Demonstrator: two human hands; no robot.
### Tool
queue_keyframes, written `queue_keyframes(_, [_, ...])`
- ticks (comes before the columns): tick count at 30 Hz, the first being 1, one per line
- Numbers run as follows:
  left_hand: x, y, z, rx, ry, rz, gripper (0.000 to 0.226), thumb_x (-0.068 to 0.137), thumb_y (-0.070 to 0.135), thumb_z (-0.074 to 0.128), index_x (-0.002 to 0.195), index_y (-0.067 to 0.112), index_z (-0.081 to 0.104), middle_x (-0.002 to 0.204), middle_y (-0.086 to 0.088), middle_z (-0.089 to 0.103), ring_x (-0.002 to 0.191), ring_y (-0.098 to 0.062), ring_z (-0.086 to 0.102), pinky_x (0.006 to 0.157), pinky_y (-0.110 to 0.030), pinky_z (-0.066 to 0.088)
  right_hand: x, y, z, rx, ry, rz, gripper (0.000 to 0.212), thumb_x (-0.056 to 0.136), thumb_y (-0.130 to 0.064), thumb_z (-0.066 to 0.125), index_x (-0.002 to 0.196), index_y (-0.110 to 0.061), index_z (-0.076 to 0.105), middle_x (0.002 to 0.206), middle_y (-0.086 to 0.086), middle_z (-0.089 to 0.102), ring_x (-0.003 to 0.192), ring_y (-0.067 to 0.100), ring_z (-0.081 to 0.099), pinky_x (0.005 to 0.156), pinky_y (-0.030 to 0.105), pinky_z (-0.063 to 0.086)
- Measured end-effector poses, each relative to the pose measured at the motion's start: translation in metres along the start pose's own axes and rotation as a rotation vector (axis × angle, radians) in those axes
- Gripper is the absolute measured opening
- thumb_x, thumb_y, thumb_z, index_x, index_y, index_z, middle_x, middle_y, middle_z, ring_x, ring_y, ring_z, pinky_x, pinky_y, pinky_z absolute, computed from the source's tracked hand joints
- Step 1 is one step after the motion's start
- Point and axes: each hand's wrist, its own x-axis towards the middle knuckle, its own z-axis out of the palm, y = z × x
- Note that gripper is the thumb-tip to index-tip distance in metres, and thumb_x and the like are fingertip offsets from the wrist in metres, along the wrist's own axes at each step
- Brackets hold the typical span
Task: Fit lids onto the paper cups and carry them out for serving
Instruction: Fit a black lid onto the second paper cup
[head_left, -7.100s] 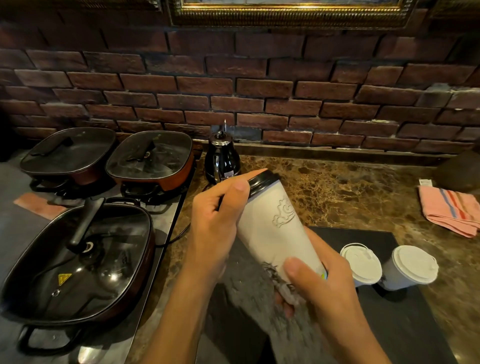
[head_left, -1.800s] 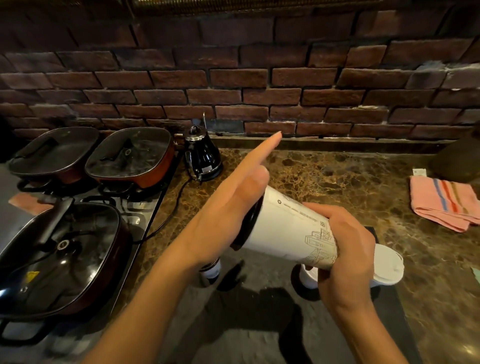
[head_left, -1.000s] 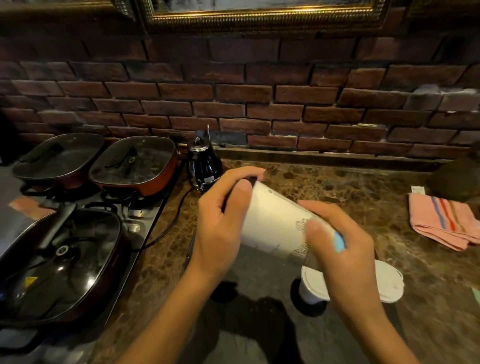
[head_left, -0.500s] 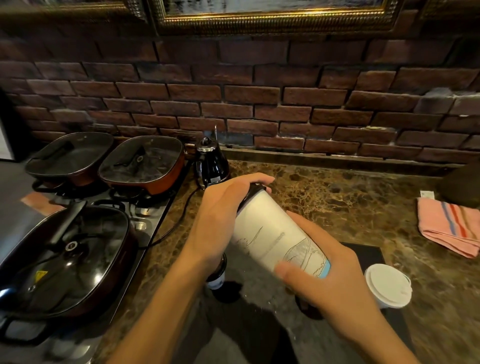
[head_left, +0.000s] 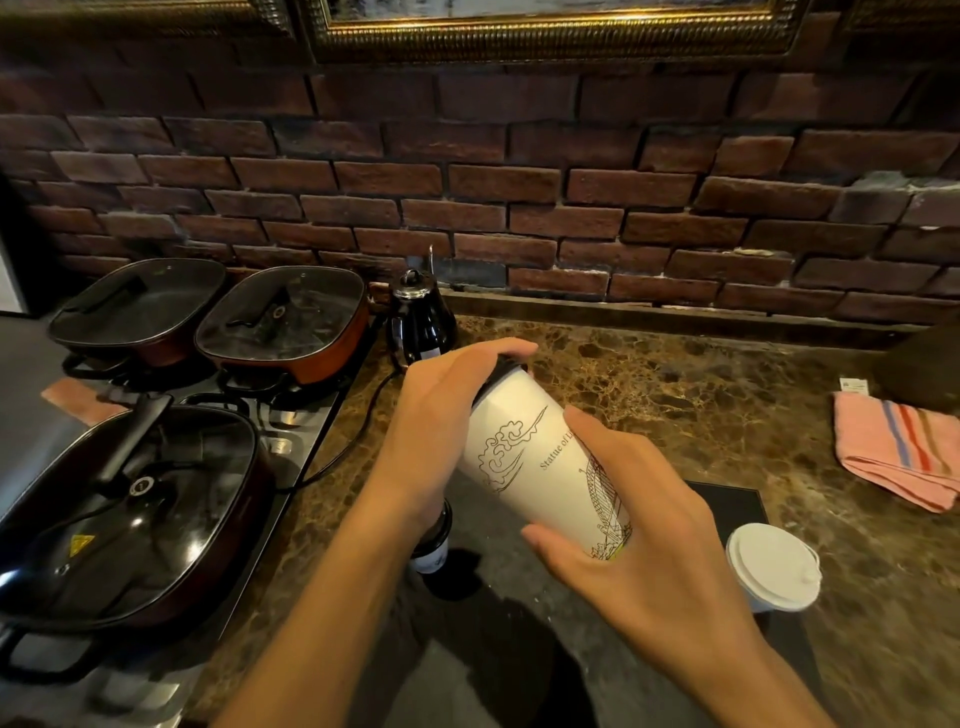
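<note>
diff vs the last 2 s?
Left hand went from finger pointing out to curled over the black lid. Tall white cup tipped from near-level to steeper, lid end up. Right hand grips its lower body as before. Small lidded cup unmoved on the dark mat.

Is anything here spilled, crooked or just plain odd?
No spill shows. The oddest thing is the tall white cup, held tilted steeply over the dark mat rather than upright: the left hand grips its black lid, the right hand holds its base. A small lidded cup stands upright nearby.
</note>
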Motion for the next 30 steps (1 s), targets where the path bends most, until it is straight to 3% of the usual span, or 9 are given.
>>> queue_keyframes(4, [0.002, 0.007, -0.003, 0.054, -0.067, 0.033, 0.037, 0.095, 0.035, 0.045, 0.115, 0.026, 0.075, 0.104, -0.004, 0.078, 0.098, -0.022, 0.073, 0.087, -0.046, 0.057, 0.004, -0.006, 0.001, 0.404, 0.007, 0.209, 0.068, 0.063, -0.055, 0.074, 0.125, -0.063, 0.046, 0.121, -0.035, 0.057, 0.109, -0.008, 0.056, 0.067, 0.011, 0.051])
queue_keyframes(8, [0.004, 0.011, -0.004, 0.078, -0.115, 0.07, 0.04, 0.097, 0.035, 0.042, 0.124, 0.026, 0.071, 0.112, -0.002, 0.076, 0.106, -0.019, 0.071, 0.091, -0.045, 0.055, 0.009, -0.002, -0.002, 1.013, -0.159, 0.407, 0.056, 0.063, -0.04, 0.08, 0.118, -0.04, 0.067, 0.114, 0.004, 0.07, 0.082, 0.027, 0.071, 0.052, 0.023, 0.053])
queue_keyframes(10, [0.004, 0.01, -0.005, 0.065, -0.118, 0.061, 0.041, 0.098, 0.036, 0.041, 0.126, 0.025, 0.069, 0.115, -0.003, 0.075, 0.107, -0.021, 0.07, 0.093, -0.046, 0.054, 0.011, -0.002, -0.004, 1.124, -0.196, 0.454, 0.057, 0.065, -0.038, 0.08, 0.12, -0.034, 0.067, 0.112, 0.011, 0.07, 0.073, 0.033, 0.07, 0.047, 0.027, 0.053])
queue_keyframes(15, [0.003, 0.002, -0.008, 0.01, -0.01, 0.0, 0.04, 0.093, 0.034, 0.045, 0.117, 0.02, 0.074, 0.106, -0.009, 0.077, 0.098, -0.031, 0.072, 0.09, -0.055, 0.053, 0.008, -0.005, -0.003, 0.309, -0.031, 0.182, 0.079, 0.063, -0.063, 0.07, 0.134, -0.06, 0.034, 0.125, -0.038, 0.047, 0.113, -0.014, 0.049, 0.074, 0.009, 0.053])
queue_keyframes(18, [0.001, -0.002, -0.008, 0.008, 0.005, -0.012, 0.041, 0.092, 0.034, 0.045, 0.116, 0.018, 0.075, 0.105, -0.01, 0.076, 0.098, -0.031, 0.071, 0.089, -0.053, 0.054, 0.004, -0.004, 0.003, -0.022, -0.006, -0.06, 0.081, 0.072, -0.059, 0.063, 0.144, -0.044, 0.029, 0.132, -0.02, 0.046, 0.112, -0.007, 0.046, 0.075, 0.011, 0.05])
queue_keyframes(21, [-0.002, 0.0, -0.008, -0.002, -0.024, 0.032, 0.038, 0.095, 0.031, 0.045, 0.113, 0.014, 0.074, 0.103, -0.012, 0.076, 0.094, -0.031, 0.072, 0.082, -0.048, 0.055, 0.002, -0.005, 0.005, -0.001, 0.013, -0.043, 0.08, 0.073, -0.058, 0.065, 0.144, -0.048, 0.03, 0.13, -0.021, 0.048, 0.112, -0.007, 0.048, 0.075, 0.009, 0.051])
queue_keyframes(24, [-0.004, 0.004, -0.01, 0.012, -0.047, 0.078, 0.037, 0.097, 0.029, 0.044, 0.111, 0.013, 0.074, 0.104, -0.013, 0.075, 0.095, -0.034, 0.071, 0.081, -0.054, 0.055, 0.003, -0.005, 0.004, 0.366, 0.0, 0.174, 0.073, 0.065, -0.057, 0.073, 0.132, -0.057, 0.044, 0.127, -0.031, 0.055, 0.112, -0.008, 0.056, 0.074, 0.009, 0.053])
queue_keyframes(28, [-0.008, 0.005, -0.011, 0.024, -0.053, 0.103, 0.038, 0.098, 0.029, 0.042, 0.113, 0.013, 0.073, 0.108, -0.012, 0.074, 0.098, -0.035, 0.07, 0.085, -0.06, 0.052, 0.004, -0.003, 0.002, 1.201, -0.274, 0.459, 0.062, 0.065, -0.04, 0.085, 0.123, -0.029, 0.066, 0.107, 0.012, 0.073, 0.065, 0.029, 0.069, 0.044, 0.027, 0.053])
queue_keyframes(30, [-0.007, 0.006, -0.01, 0.022, -0.041, 0.104, 0.037, 0.097, 0.028, 0.043, 0.11, 0.012, 0.074, 0.106, -0.012, 0.074, 0.096, -0.036, 0.07, 0.083, -0.058, 0.053, 0.005, -0.004, 0.0, 1.321, -0.297, 0.518, 0.063, 0.066, -0.038, 0.086, 0.123, -0.022, 0.066, 0.103, 0.02, 0.072, 0.058, 0.032, 0.066, 0.041, 0.026, 0.051])
